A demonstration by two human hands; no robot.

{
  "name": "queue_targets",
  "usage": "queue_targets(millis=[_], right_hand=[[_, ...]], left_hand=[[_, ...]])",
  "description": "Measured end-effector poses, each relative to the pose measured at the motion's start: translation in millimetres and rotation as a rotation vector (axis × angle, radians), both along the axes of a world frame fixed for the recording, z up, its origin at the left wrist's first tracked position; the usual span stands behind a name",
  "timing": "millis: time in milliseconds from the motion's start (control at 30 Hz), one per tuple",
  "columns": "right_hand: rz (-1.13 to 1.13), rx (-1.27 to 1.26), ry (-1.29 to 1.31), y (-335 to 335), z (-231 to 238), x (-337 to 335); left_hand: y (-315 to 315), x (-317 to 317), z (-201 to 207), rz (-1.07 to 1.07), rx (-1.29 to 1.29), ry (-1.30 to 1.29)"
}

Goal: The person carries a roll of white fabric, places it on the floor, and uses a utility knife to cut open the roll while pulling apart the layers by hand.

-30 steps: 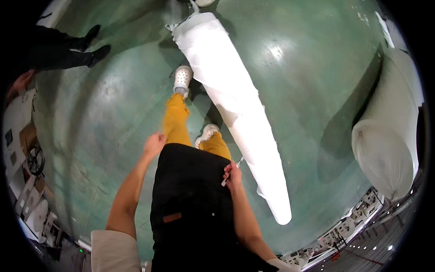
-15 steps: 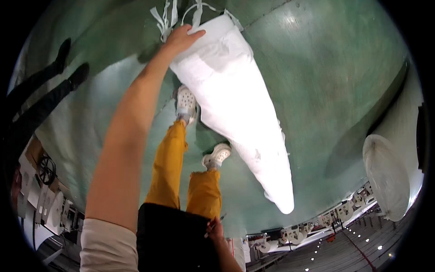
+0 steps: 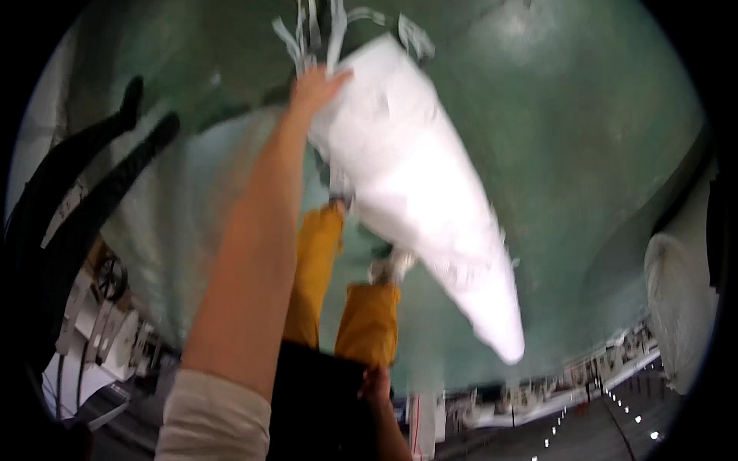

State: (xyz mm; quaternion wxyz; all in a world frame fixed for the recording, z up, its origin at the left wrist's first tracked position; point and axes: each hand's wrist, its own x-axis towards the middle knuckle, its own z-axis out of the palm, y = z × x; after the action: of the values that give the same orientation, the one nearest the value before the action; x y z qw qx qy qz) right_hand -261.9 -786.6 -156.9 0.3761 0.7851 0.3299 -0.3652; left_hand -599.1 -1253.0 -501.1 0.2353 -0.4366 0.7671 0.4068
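Note:
A long white bundle [image 3: 419,173], wide at its far end and tapering toward me, stretches across the green floor just right of my feet. Its surface looks like wrapped cloth or sacking, washed out by glare. My left hand [image 3: 317,88] grips its far left edge, thumb lying over the top and fingers partly hidden. Loose white strips [image 3: 337,34] trail beyond that hand, and another white strip [image 3: 416,37] lies past the bundle's far corner. Close to my waist, my right hand [image 3: 377,384] is closed; blur hides what is in it.
A person's dark-clothed legs [image 3: 96,188] are at the left. Another large white wrapped bundle [image 3: 680,307] stands at the right edge. Machines [image 3: 115,338] are at the lower left, with a row of equipment [image 3: 530,403] at the lower right. My light shoes [image 3: 392,266] stand beside the bundle.
The whole view has shifted, so the bundle, my arms and the floor appear further right and slightly lower. My left hand keeps its grip. A slim small object visible in my right hand is now blurred.

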Motion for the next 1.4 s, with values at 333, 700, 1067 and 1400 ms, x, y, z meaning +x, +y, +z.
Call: queue_targets(millis=[333,700,1067,1400], right_hand=[[0.154,-0.263,0.517,-22.3,40.2,-123.3],[1.213,-0.865,0.765,99.1,107.9,-215.0],[0.978,-0.527,1.073,160.4,144.5,-173.3],[1.153,-0.251,1.007,164.3,142.7,-144.6]], left_hand=[[26.6,170.3,260.4,-0.032,-0.309,-0.252],[204.4,343.8,505.8,0.402,-0.466,-0.176],[357.1,377.6,543.2,-0.490,-0.220,-0.138],[367.4,378.1,610.7,-0.741,-0.315,-0.001]])
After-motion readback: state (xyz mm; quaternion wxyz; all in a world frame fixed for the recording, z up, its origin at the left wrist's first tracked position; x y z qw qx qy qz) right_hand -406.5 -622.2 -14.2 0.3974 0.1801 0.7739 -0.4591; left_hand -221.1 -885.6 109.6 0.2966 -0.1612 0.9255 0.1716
